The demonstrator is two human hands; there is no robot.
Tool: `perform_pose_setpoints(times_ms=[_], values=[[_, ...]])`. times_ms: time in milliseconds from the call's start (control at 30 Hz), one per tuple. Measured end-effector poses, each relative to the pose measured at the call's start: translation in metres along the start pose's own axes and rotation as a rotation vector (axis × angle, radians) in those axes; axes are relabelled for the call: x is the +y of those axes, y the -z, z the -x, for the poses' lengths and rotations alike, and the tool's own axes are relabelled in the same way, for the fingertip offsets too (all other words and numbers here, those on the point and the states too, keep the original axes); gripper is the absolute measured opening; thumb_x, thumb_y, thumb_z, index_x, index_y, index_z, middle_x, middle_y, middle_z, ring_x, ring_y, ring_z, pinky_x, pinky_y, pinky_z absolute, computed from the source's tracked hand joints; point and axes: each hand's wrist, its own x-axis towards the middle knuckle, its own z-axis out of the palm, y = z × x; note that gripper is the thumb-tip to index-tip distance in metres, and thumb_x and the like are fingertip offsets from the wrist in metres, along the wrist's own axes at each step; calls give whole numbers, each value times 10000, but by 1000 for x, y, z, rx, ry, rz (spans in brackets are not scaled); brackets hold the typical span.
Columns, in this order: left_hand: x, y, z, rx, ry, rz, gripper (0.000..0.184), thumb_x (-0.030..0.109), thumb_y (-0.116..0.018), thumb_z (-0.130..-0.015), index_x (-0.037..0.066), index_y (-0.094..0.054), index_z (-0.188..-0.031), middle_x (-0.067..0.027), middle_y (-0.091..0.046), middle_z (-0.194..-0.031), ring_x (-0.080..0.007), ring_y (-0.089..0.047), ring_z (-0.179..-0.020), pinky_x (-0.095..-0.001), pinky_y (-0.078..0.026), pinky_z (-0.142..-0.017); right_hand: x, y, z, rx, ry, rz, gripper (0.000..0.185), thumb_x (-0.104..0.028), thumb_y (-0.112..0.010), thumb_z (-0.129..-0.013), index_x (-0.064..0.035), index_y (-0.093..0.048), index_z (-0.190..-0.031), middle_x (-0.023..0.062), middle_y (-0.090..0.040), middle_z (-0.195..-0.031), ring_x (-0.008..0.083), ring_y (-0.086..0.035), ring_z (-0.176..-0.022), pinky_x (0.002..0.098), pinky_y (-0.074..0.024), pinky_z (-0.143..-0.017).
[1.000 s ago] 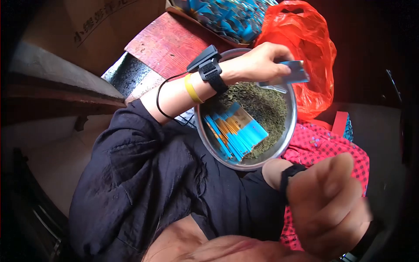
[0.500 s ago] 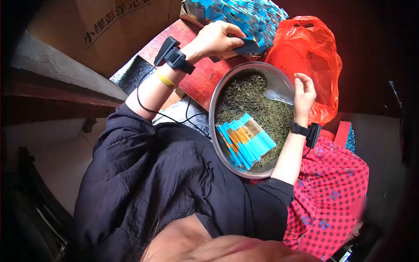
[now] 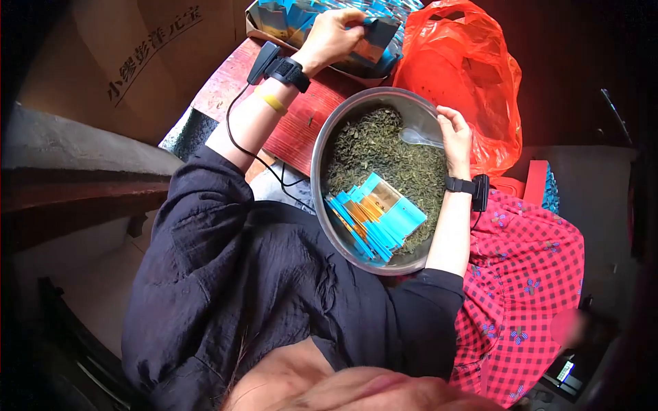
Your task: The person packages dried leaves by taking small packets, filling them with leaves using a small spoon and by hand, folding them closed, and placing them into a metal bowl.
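My left hand point(image 3: 334, 40) pinches a dark blue and brown packet point(image 3: 375, 40) over the cardboard box of blue packets point(image 3: 288, 20) at the top. At the right side of the metal bowl point(image 3: 320, 159), my right hand point(image 3: 456, 137) has its fingers curled at the rim, by the handle end of a clear plastic scoop point(image 3: 416, 137). What the fingers hold, if anything, is hard to tell. Dried green leaves point(image 3: 384, 151) fill much of the bowl. A fanned stack of blue and gold packets point(image 3: 380, 216) lies on the leaves at the lower left.
A red plastic bag point(image 3: 459, 82) stands right of the bowl. Under the box is a red wooden surface point(image 3: 301, 130). A large cardboard carton point(image 3: 151, 61) is at upper left. Pink checked cloth point(image 3: 521, 274) lies at the right, below a red box point(image 3: 537, 183).
My left hand has moved from over the bowl up to the packet box with its packet. My right hand has come from the lower right to the bowl's right rim.
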Motion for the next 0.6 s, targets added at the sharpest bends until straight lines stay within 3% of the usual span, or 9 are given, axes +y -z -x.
perform_pose_setpoints(times_ms=[67, 100, 133, 233, 333, 367, 400, 467, 600], values=[[25, 13, 12, -112, 176, 99, 210, 85, -633, -754, 55, -684, -955, -111, -693, -844, -232, -679, -827, -323, -531, -754, 0, -1, 1, 5, 1, 15, 181, -82, -606, -867, -26, -655, -1031, 19, -662, -966, 89, -575, -904, 248, -450, -836], [7, 9, 12, -21, -357, -134, 207, 24, -662, -715, 80, -674, -914, -67, -675, -933, -221, -629, -947, -340, -500, -848, 1, -2, 1, 9, -3, 12, 181, -82, -606, -867, -26, -655, -1031, 19, -662, -966, 89, -575, -904, 248, -450, -836], [5, 9, 19, -20, -445, -237, 225, 55, -695, -653, 125, -675, -866, -68, -619, -1142, -298, -514, -1157, -428, -397, -992, 1, -2, 1, 9, 8, 16, 182, -82, -605, -866, -25, -655, -1032, 20, -663, -967, 90, -576, -907, 250, -451, -838], [6, 13, 48, -65, -407, -573, 193, 108, -714, -641, 150, -663, -823, -73, -500, -1329, -293, -376, -1303, -501, -222, -1090, 1, -3, 1, 11, 12, 24, 184, -81, -603, -865, -22, -655, -1032, 22, -666, -973, 93, -579, -914, 253, -453, -844], [13, 24, 56, -74, -404, -702, 150, 131, -708, -649, 146, -640, -781, -73, -446, -1383, -285, -317, -1340, -514, -175, -1096, 1, -4, -1, 2, 31, 18, 185, -79, -603, -862, -23, -660, -1029, 35, -675, -988, 103, -590, -950, 262, -453, -880], [20, 29, 57, -26, -451, -801, 136, 144, -678, -698, 103, -678, -828, -132, -580, -1212, -301, -499, -1190, -481, -336, -1023, 3, -4, -1, -3, 53, 32, 185, -79, -601, -864, -23, -662, -1030, 38, -676, -989, 104, -591, -953, 264, -455, -883], [34, 41, 49, -55, -547, -831, 206, 140, -652, -689, 58, -639, -878, -248, -552, -1176, -422, -508, -1118, -488, -400, -949, 1, -4, -1, -6, 73, 47, 185, -79, -600, -867, -24, -663, -1031, 41, -677, -991, 105, -593, -956, 266, -457, -885], [30, 42, 48, -80, -500, -703, 236, 66, -636, -635, 67, -625, -871, -264, -475, -1253, -457, -429, -1168, -519, -332, -988, 4, -4, -4, -38, 97, 24, 195, -85, -596, -873, -23, -662, -1046, 41, -678, -987, 108, -597, -945, 263, -460, -879], [65, 32, 48, -46, -451, -439, 239, -4, -636, -687, 56, -630, -918, -193, -602, -1025, -366, -550, -1023, -456, -417, -896, 13, 1, -5, -118, 100, 1, 213, -93, -588, -896, -13, -642, -1086, 31, -658, -1032, 99, -578, -984, 244, -441, -890]])
